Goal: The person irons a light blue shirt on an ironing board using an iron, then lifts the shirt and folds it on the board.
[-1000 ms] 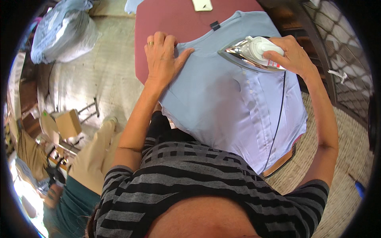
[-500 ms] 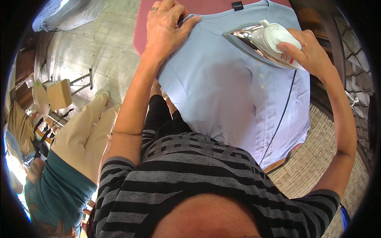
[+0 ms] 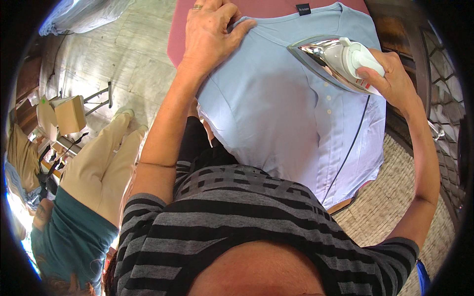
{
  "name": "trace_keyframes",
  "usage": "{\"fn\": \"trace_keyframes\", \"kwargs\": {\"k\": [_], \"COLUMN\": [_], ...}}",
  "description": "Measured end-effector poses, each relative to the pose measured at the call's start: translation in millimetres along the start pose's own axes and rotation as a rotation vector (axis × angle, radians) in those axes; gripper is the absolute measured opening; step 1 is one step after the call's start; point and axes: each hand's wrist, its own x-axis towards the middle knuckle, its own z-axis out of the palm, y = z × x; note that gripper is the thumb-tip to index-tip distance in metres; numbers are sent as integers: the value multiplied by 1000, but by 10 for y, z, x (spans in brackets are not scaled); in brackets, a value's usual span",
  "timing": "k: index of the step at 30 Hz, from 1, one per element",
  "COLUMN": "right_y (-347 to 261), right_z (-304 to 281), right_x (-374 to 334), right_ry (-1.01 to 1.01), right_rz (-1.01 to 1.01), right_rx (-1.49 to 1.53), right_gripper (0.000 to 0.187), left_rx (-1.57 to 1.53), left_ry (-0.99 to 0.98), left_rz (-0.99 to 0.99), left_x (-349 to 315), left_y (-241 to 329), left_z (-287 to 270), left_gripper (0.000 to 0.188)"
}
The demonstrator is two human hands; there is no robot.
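Observation:
A light blue buttoned shirt (image 3: 266, 108) lies spread over a pink ironing board (image 3: 181, 37), its neckline and dark label at the far end. My right hand (image 3: 395, 79) is closed round the handle of a white clothes iron (image 3: 353, 64). The iron's shiny soleplate edge rests on the shirt's upper right part, tip pointing left, and its dark cord runs down across the fabric. At the shirt's upper left shoulder, my left hand (image 3: 212, 37) has thumb and bent fingers closed on the cloth edge. Some of its fingertips are hidden.
At left stands a person in a green top and beige trousers (image 3: 98, 170). Behind them are a cardboard box (image 3: 70, 116) and a dark metal stand leg (image 3: 101, 96). A dark lattice panel (image 3: 444, 103) borders the right side, with a woven mat (image 3: 390, 182) below.
The iron and my right hand have shifted slightly to the right and nearer to me. My left hand keeps its hold at the shirt's shoulder.

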Motion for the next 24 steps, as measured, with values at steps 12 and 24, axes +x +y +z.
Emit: {"fn": "trace_keyframes", "kwargs": {"k": [12,24], "right_y": [396,383], "right_z": [-3,14], "right_x": [-24,59], "right_ry": [47,25], "right_rz": [26,-88], "right_rx": [-347,-149], "right_gripper": [42,42], "left_rx": [60,-1], "left_ry": [37,36], "left_rz": [-7,-41], "left_x": [-104,-105], "left_y": [-207,-208], "left_z": [96,182], "left_gripper": [29,27]}}
